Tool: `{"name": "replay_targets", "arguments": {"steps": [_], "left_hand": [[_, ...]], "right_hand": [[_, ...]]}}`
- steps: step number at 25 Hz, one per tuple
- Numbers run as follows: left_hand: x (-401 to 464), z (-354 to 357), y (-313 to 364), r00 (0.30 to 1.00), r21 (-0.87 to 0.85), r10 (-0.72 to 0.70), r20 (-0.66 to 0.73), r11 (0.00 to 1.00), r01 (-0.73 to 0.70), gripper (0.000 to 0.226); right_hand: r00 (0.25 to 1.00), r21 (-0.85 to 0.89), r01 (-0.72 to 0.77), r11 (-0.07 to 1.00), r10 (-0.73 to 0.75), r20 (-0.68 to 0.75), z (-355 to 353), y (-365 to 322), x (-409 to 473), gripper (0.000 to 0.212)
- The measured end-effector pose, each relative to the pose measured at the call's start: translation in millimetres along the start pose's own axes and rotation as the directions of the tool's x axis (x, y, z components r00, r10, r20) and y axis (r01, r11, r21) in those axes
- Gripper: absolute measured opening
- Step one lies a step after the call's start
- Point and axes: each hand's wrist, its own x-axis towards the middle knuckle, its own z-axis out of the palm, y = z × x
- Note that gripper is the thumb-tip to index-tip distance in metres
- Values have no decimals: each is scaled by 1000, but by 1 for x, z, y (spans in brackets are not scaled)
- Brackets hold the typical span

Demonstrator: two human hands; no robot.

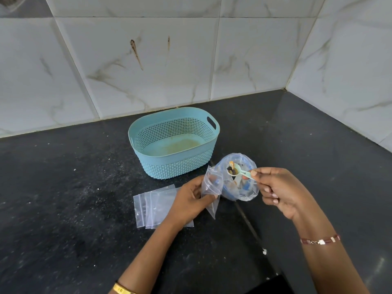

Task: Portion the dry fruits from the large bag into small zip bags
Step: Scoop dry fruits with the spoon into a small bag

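my right hand (280, 192) pinches a little spoon (238, 172) full of dry fruits above the large bag (244, 187). my left hand (191, 200) holds a small zip bag (211, 187) open beside it. next i think i tip the spoon in.

the basket (174, 143) stands on the counter (63, 187), near the back wall (148, 60). the large bag (239, 179) sits on the counter just in front of the basket, to its right. the spoon (237, 171) is over the mouth of the large bag, held by the right hand (280, 192) at its right side. the small zip bag (211, 189) is in the left hand (191, 200), just left of the large bag. a pile of zip bags (154, 206) lies flat on the counter, left of the left hand and partly under it.
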Motion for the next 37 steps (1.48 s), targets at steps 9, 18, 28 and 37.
{"name": "replay_targets", "arguments": {"steps": [9, 18, 28, 37], "left_hand": [[1, -1, -6, 1000, -5, 30, -4, 1000, -30, 34], [1, -1, -5, 1000, 2, 24, -20, 1000, -24, 35], [-3, -1, 1, 1000, 4, 6, -13, 1000, -6, 39], [-4, -1, 2, 1000, 3, 0, -23, 1000, 0, 39]], "right_hand": [[563, -834, 519, 188, -809, 168, 45, 24, -22, 18], [377, -822, 567, 51, -904, 203, 42, 32, -18, 24], [755, -659, 369, 656, -625, -199, 13, 30, 4, 23], [762, -911, 277, 306, -647, 14, 32, 22, 26, 16]]}}
